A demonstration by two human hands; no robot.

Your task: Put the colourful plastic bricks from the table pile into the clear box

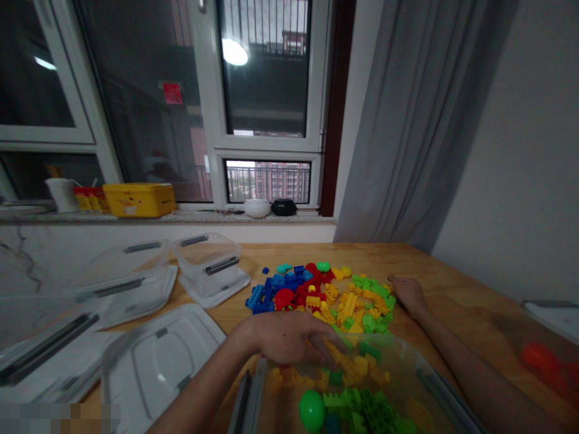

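Observation:
A heap of plastic building bricks [323, 295] in blue, red, yellow and green lies on the wooden table [456, 283]. My left hand [289, 334] rests palm down at the near edge of the heap, fingers over yellow bricks beside the rim of a clear plastic box [409, 367]. That box holds more yellow and green bricks and a green ball [312, 410]. My right hand [409, 293] lies flat on the table at the right side of the heap, touching green bricks. I cannot tell whether either hand grips a brick.
Several clear plastic boxes [205, 253] and white lids [160, 355] stand at the left. Another clear box with red pieces [543, 358] sits at the right edge. A windowsill holds a yellow box [138, 199], two bowls and a cup. A grey curtain hangs at the right.

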